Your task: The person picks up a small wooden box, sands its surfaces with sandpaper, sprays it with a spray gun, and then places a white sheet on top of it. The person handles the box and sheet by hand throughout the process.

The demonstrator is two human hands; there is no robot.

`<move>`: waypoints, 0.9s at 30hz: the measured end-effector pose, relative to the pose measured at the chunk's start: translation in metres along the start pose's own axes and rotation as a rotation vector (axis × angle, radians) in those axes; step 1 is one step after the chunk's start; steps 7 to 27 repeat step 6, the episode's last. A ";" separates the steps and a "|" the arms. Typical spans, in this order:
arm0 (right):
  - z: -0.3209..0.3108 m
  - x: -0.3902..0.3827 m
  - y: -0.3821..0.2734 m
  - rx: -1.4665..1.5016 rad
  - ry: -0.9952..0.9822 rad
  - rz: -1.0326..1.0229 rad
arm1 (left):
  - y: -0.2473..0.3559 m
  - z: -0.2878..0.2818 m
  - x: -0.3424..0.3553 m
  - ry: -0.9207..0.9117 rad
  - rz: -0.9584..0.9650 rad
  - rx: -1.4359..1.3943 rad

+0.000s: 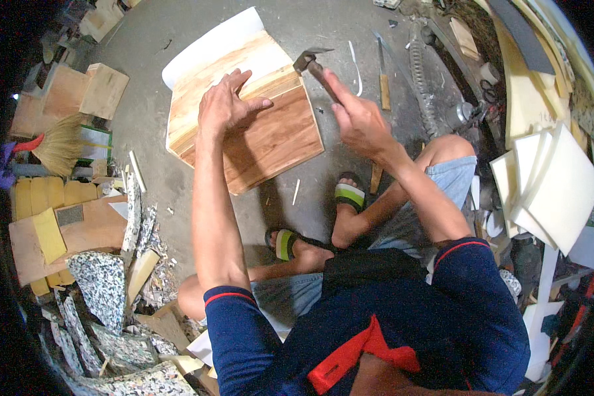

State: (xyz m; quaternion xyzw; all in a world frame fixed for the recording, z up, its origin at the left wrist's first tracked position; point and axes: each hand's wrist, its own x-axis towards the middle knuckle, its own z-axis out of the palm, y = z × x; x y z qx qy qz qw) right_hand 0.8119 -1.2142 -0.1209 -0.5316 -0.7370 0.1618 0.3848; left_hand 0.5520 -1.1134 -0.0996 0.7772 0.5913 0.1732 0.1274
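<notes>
A box-like wooden piece [274,135] with strong grain stands tilted on the floor in front of me. A white curved sheet [208,47] lies along its far side. My left hand [228,105] rests on top of the wood, thumb spread away from the fingers. In my right hand [363,122] is a hammer [308,61], gripped by its handle with the forefinger stretched along it. The hammer's dark head is at the wood's right corner; whether it touches cannot be made out.
A wooden-handled tool [384,89] lies on the floor to the right. Foam scraps [99,284] and a straw broom [59,145] crowd the left, near wooden blocks [105,89]. White foam sheets [561,185] stack at the right. My sandalled feet [350,191] are just below the wood.
</notes>
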 end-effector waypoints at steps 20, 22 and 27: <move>0.008 -0.005 -0.008 -0.016 0.082 -0.001 | -0.006 0.005 -0.003 -0.016 -0.008 -0.008; 0.008 -0.005 -0.008 -0.016 0.082 -0.001 | -0.006 0.005 -0.003 -0.016 -0.008 -0.008; 0.008 -0.005 -0.008 -0.016 0.082 -0.001 | -0.006 0.005 -0.003 -0.016 -0.008 -0.008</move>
